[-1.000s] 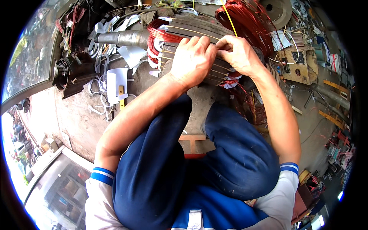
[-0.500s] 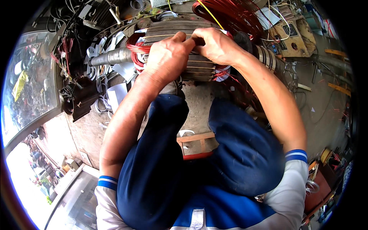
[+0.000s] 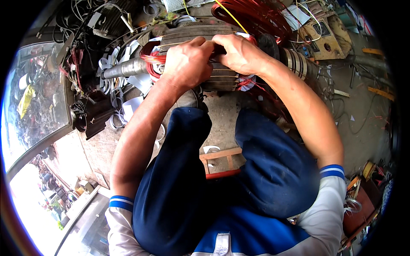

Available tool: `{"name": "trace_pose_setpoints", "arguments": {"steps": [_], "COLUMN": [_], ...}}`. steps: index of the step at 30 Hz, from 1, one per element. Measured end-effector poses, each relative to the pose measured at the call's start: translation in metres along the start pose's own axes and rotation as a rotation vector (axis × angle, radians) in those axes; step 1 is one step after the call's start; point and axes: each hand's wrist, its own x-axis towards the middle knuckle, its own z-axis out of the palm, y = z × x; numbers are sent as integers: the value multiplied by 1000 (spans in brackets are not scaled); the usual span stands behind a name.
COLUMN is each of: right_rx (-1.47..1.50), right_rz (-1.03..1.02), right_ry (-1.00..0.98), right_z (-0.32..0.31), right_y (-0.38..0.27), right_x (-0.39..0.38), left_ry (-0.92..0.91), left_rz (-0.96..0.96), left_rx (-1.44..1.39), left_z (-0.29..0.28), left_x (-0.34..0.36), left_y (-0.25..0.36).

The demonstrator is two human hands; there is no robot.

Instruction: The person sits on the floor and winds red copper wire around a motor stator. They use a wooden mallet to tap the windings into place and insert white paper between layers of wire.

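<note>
A slotted motor rotor core point(image 3: 220, 80) lies crosswise in front of my knees, with a grey shaft point(image 3: 128, 68) sticking out on its left. Loops of red winding wire point(image 3: 150, 57) bulge from the core's left end, and more red strands hang at the right end. My left hand point(image 3: 188, 63) is closed on top of the core, knuckles up. Close against it, my right hand point(image 3: 239, 54) bends down with thumb and fingers pinched together. The fingertips of both hands meet over the slots, and whatever they grip is hidden between them.
A big bundle of red wire point(image 3: 252, 19) lies behind the rotor. Slip rings point(image 3: 294, 60) sit at its right end. White paper strips point(image 3: 121, 57) litter the left side, near a dark motor housing point(image 3: 92, 113). A wooden-framed box point(image 3: 329, 40) stands at the back right.
The view has shifted slightly. Both hands stay together over the core; the left fingers have curled a little differently, and the red loops at the left end bulge slightly further left.
</note>
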Motion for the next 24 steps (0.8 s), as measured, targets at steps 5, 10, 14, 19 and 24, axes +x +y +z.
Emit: {"name": "trace_pose_setpoints", "arguments": {"steps": [5,10,14,19,24], "right_rx": [21,-159,-311,-412,-342], "right_rz": [-13,-244,-315,-454,-439], "right_ry": [-22,101,275,374,334], "right_z": [-1,11,32,41,33], "right_y": [11,4,10,21,18], "right_x": [-5,-21,-18,-12,-4], "left_ry": [352,460,487,539,578], "left_rz": [44,131,86,-64,-83], "left_rx": [-114,-75,-112,-188,-212], "left_z": [19,30,33,44,42], "left_x": [-22,-41,-48,-60,-58], "left_y": [-8,-12,-3,-2,-3]}}
